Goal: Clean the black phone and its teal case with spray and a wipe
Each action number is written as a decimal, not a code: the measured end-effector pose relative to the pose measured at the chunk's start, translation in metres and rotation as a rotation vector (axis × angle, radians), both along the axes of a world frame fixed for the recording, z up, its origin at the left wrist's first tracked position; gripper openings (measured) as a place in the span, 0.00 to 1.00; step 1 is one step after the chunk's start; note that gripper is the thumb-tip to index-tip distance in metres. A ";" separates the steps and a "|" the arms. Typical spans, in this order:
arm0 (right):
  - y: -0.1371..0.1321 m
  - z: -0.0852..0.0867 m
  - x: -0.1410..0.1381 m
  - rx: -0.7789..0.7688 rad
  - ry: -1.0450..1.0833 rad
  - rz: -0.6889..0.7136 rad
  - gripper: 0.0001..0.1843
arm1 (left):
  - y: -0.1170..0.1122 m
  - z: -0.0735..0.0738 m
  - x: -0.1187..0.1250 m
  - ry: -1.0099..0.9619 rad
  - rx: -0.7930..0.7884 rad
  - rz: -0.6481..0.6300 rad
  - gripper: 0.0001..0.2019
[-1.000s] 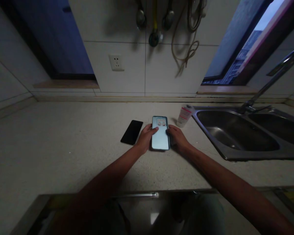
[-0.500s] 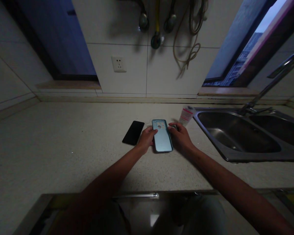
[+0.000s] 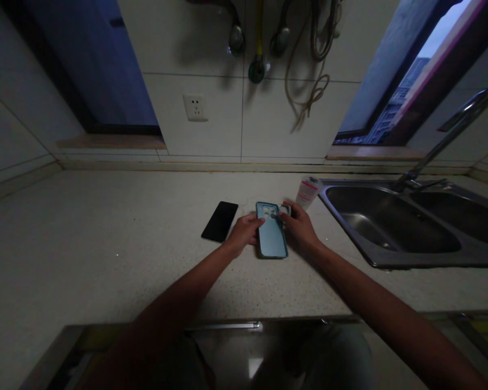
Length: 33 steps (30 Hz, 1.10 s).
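A light blue phone case (image 3: 272, 241) with camera cut-outs at its far end is held just above the counter, its hollow inner side up. My left hand (image 3: 243, 232) grips its left edge, thumb over the rim and fingers beneath. At the upper right corner of the case, my right hand (image 3: 300, 223) is closed on a small pale object (image 3: 285, 209), too dim to name. The right thumb reaches the case beside the cut-outs. Left of my left hand, a black phone (image 3: 220, 221) lies flat on the counter.
Behind my right hand stands a clear packet or tube with pink print (image 3: 307, 190). A steel double sink (image 3: 374, 260) with a tall faucet (image 3: 443, 138) takes up the right side. A wall socket (image 3: 196, 108) and hanging pipes are on the tiled wall above the pale counter (image 3: 85, 227).
The phone case has shifted slightly right and nearer to me. My right thumb and the small pale object have moved in to the upper right corner of the case.
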State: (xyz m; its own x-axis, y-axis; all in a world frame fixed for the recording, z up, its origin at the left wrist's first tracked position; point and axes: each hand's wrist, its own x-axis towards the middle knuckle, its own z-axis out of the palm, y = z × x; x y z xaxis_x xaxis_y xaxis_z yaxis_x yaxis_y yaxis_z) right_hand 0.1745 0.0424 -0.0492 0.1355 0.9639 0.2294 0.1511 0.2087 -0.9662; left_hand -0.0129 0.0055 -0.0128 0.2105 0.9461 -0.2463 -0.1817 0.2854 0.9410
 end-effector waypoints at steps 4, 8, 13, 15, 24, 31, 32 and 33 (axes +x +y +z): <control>0.001 -0.001 0.001 0.075 -0.111 -0.006 0.27 | 0.000 0.000 -0.002 0.035 -0.011 -0.065 0.09; -0.004 0.001 0.001 0.167 -0.236 0.066 0.30 | 0.000 -0.001 -0.004 0.065 -0.001 -0.122 0.09; -0.013 0.003 0.001 0.426 -0.592 0.183 0.27 | 0.001 -0.006 -0.006 0.044 0.012 -0.192 0.11; -0.015 0.003 -0.002 0.518 -0.692 0.243 0.28 | 0.001 -0.008 -0.007 0.024 0.032 -0.225 0.16; -0.023 0.006 -0.011 0.595 -0.721 0.384 0.28 | 0.003 -0.013 -0.009 -0.070 0.061 -0.193 0.29; -0.030 0.018 -0.011 0.503 -0.592 0.395 0.23 | 0.005 -0.013 -0.008 -0.147 0.059 -0.062 0.22; -0.031 0.019 -0.010 0.483 -0.581 0.392 0.24 | 0.006 -0.012 -0.007 -0.160 0.054 -0.039 0.20; -0.031 0.020 -0.009 0.458 -0.579 0.389 0.24 | 0.006 -0.011 -0.007 -0.172 0.049 -0.019 0.19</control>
